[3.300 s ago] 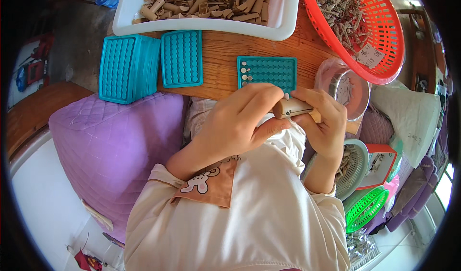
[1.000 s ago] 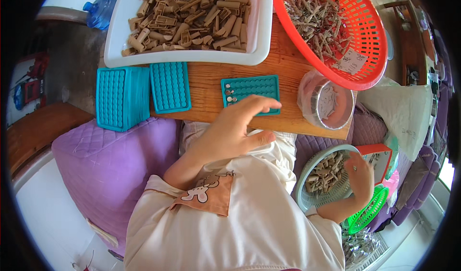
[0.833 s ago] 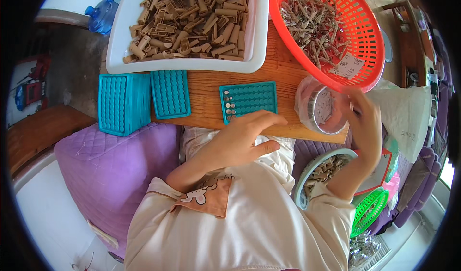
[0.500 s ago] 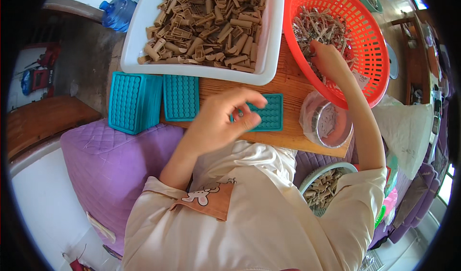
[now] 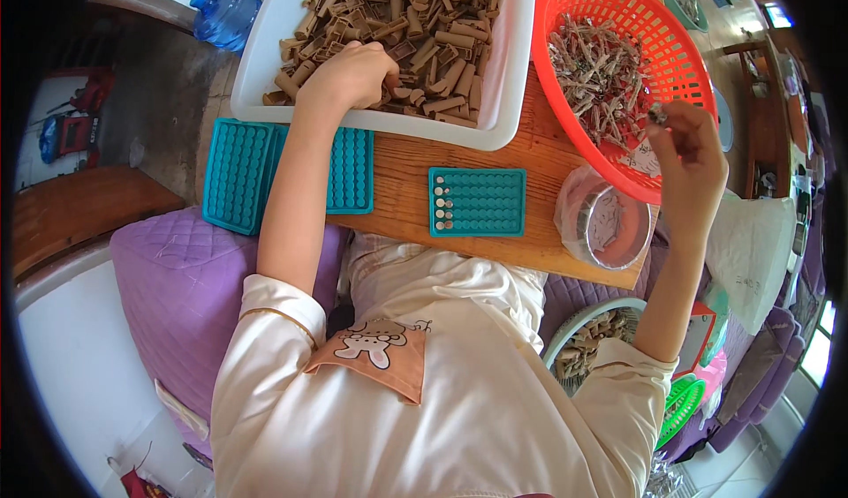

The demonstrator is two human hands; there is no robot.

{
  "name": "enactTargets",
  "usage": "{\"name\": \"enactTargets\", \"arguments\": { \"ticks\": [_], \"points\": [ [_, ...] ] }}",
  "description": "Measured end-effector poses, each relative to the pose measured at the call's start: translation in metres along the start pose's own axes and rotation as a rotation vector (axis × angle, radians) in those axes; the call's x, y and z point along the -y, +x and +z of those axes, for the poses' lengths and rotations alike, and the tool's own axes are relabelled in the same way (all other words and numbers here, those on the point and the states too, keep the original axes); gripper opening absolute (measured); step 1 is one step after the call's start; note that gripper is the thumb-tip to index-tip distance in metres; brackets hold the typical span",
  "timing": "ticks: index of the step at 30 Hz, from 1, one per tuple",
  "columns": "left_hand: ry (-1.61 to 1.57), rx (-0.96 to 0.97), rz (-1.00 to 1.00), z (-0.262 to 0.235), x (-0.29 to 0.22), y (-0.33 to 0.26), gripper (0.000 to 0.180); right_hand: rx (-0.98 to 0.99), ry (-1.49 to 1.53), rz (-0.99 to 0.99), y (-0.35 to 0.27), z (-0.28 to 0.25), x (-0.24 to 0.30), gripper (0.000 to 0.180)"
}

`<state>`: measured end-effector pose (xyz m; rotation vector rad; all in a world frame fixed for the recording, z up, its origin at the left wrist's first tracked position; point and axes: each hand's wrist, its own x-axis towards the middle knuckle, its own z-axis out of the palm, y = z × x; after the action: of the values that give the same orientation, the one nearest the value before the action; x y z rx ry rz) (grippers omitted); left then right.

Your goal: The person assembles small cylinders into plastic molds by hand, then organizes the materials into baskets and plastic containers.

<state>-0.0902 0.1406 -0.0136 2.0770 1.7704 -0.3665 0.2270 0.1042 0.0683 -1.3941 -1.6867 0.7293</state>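
My left hand (image 5: pixel 349 79) reaches over the near rim of a white plastic tub (image 5: pixel 495 136) full of brown half-round plastic pieces (image 5: pixel 455 34). Its fingers curl down among them, and their tips are hidden. Beside the right rim of a red slotted basket (image 5: pixel 548 83), my right hand (image 5: pixel 693 149) is raised, thumb and finger pinching a small dark, silvery part (image 5: pixel 656 114). That basket holds a heap of thin grey-silver strip-like parts (image 5: pixel 596 65). Between the hands lies a teal tray (image 5: pixel 486 202) with rows of round pockets; small round silvery pieces (image 5: pixel 444 215) sit at its left end.
Stacked teal trays (image 5: pixel 237 171) stand at the table's left, with my left forearm across them. A lined bowl (image 5: pixel 616 229) with pale bits is at the right edge of the wooden table (image 5: pixel 402 180). Below it sits a basin (image 5: pixel 565 343) of brown pieces.
My left hand has gone from above the teal tray up into the tub of brown pieces. My right hand has come out of the basket's heap, rightward, with a small part pinched.
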Motion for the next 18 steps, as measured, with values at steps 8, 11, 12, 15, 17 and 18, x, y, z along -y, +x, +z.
{"name": "enactTargets", "arguments": {
  "ticks": [8,11,12,15,17,18],
  "points": [
    [-0.529,-0.431,0.036,0.0,-0.006,-0.02,0.019,-0.07,-0.362,-0.393,-0.038,0.015,0.027,0.021],
    [-0.951,-0.531,0.145,-0.001,-0.033,-0.044,0.024,-0.025,-0.249,-0.428,-0.048,0.026,0.034,0.021],
    [-1.286,-0.419,0.296,-0.001,-0.045,-0.053,0.025,-0.005,-0.074,-0.323,-0.055,0.033,0.035,0.02],
    [-2.112,-0.026,0.595,0.016,-0.083,-0.076,0.038,0.01,0.194,-0.182,-0.069,0.053,0.04,0.018],
    [-2.234,-0.023,0.506,0.022,-0.105,-0.088,0.036,0.028,0.179,-0.248,-0.074,0.062,0.041,0.017],
    [-2.35,-0.02,0.416,0.025,-0.113,-0.093,0.034,-0.018,0.225,-0.256,-0.076,0.07,0.04,0.015]
  ]
}}
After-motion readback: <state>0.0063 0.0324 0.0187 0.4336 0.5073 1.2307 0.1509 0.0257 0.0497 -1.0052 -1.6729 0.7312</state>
